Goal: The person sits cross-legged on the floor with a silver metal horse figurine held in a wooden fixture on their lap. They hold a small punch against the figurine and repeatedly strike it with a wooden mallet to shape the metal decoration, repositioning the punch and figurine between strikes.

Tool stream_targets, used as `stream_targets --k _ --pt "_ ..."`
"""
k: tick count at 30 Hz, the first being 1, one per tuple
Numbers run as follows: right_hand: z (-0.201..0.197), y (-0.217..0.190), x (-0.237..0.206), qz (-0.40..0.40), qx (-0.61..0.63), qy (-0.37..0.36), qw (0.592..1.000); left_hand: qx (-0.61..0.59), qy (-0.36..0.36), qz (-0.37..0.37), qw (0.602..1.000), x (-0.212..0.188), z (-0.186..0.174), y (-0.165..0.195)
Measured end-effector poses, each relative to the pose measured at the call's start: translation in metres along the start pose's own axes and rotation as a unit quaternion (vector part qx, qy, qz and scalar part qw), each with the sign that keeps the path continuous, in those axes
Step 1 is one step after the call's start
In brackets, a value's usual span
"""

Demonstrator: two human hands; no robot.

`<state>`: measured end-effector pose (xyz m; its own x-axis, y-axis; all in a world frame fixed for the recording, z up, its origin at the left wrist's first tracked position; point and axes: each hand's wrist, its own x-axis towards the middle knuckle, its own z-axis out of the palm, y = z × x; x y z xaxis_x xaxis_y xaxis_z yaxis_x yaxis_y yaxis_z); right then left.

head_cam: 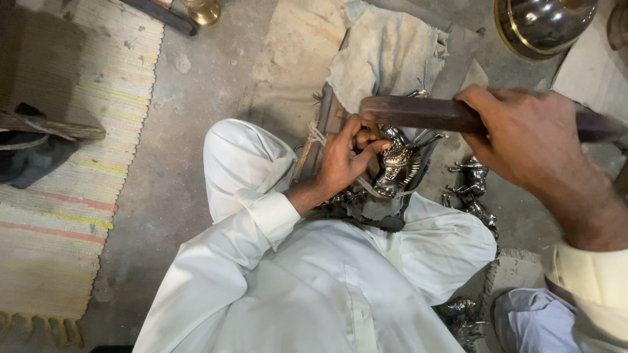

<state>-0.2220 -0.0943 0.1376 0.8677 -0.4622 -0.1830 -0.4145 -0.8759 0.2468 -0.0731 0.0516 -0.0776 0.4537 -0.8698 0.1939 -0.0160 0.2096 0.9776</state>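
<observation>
The left hand [345, 159] pinches what looks like 1 thin tool against the silver figurine [397, 168] just right of it. The right hand [523, 134], raised above, grips a dark wooden mallet [418, 112]; an off-centre blow could hit those fingers.

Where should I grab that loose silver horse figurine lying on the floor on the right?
Grip the loose horse figurine around its body, coming from above. It lies on its side on the floor with thin legs sticking out leftward, so the thicker midsection probably offers the firmest hold.
</observation>
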Motion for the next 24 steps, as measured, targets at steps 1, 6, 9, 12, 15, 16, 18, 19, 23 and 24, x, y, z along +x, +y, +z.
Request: stream_targets --k 1,6,9,12,15,16,18,19,23,24 --pt "-0.005 -0.003 0.006 -0.010 -0.004 0.021 1.000 0.009 0.003 -0.009 1.000 0.000 0.000 0.001" --pt "-0.030 -0.013 0.025 -0.047 -0.101 0.065 0.992 0.003 0.002 0.011 1.000 0.000 0.000 0.005" --pt "-0.038 -0.015 0.031 -0.046 -0.191 0.005 0.980 -0.017 -0.001 -0.004 1.000 0.001 0.001 0.006" --pt "-0.044 -0.015 0.033 -0.055 -0.175 0.013 0.983 -0.007 -0.006 -0.007 1.000 0.000 0.001 0.006" --pt "-0.047 -0.017 0.033 -0.042 -0.209 -0.006 0.977 -0.035 -0.007 -0.020 0.999 0.001 0.002 0.006" --pt "-0.049 -0.016 0.034 -0.032 -0.198 0.011 0.980 -0.058 -0.009 -0.029 0.998 0.001 0.004 0.006" --pt "-0.050 -0.018 0.035 -0.022 -0.208 -0.017 0.978 -0.047 0.002 -0.010 0.999 0.002 0.005 0.007" --pt "-0.050 -0.019 0.036 -0.018 -0.228 -0.061 0.972 -0.039 0.009 0.001 0.999 0.002 0.005 0.008" --pt "-0.049 -0.016 0.037 -0.052 -0.222 0.049 0.972 -0.036 0.002 -0.005 0.999 0.003 0.004 0.010" --pt "-0.048 -0.015 0.037 -0.030 -0.232 -0.012 0.972 -0.017 0.007 -0.001 1.000 0.003 0.003 0.010"
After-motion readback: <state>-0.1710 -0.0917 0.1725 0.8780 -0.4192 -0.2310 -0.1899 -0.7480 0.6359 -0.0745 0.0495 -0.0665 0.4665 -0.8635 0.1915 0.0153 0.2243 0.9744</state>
